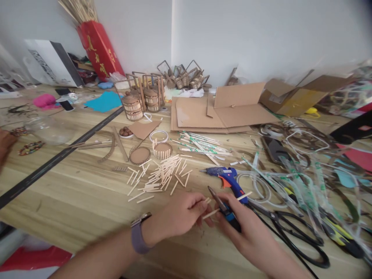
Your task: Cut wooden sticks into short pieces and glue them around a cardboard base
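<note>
Wooden, probably light, stiff but breakable, the thin stick [244,195], seemingly best held near its end, crossed the pliers [230,217] clasped in the right hand [250,224], while the left hand [180,211] pinched a short piece [207,200].

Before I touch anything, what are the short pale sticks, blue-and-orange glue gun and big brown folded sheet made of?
The sticks look like bare, matt wood: cream-coloured, no paint showing. The glue gun seems smooth plastic, judging by its moulded shape. The folded sheet is probably matt cardboard: plain brown, with creases.
</note>
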Motion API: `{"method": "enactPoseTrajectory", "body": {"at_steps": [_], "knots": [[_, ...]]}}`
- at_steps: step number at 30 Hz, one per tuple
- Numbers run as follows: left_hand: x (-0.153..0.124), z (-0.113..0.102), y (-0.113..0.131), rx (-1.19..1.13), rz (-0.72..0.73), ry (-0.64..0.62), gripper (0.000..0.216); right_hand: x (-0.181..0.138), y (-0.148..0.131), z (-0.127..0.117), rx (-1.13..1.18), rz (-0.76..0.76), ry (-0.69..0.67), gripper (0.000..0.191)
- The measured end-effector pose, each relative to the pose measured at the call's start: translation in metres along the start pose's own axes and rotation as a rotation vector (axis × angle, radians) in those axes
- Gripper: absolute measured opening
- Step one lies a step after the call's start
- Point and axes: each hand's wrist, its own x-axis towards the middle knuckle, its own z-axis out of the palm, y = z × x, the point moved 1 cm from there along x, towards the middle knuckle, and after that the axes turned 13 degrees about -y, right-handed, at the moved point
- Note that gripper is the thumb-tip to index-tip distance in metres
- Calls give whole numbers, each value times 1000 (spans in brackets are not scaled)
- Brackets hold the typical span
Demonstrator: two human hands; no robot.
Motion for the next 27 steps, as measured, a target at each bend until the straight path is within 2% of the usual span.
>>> {"method": "enactPoseTrajectory", "body": {"at_steps": [4,12,18,21,23,25,27], "knots": [[-1,2,3,100,13,16,48,-1,5,10,37,26,-12,36],[-3,6,8,173,28,46,32,-1,7,16,-139,-37,105,43],[-4,8,10,153,29,-24,26,-2,2,16,-126,-85,119,40],[-2,9,5,63,-9,-114,30,-1,2,15,-137,-107,117,40],[0,10,2,-56,-21,-146,34,0,3,15,-192,-142,177,40],[3,9,0,-198,-3,-112,40,1,4,15,-243,-155,276,38],[5,7,-1,-320,18,-13,47,2,5,16,-262,-133,369,36]]}}
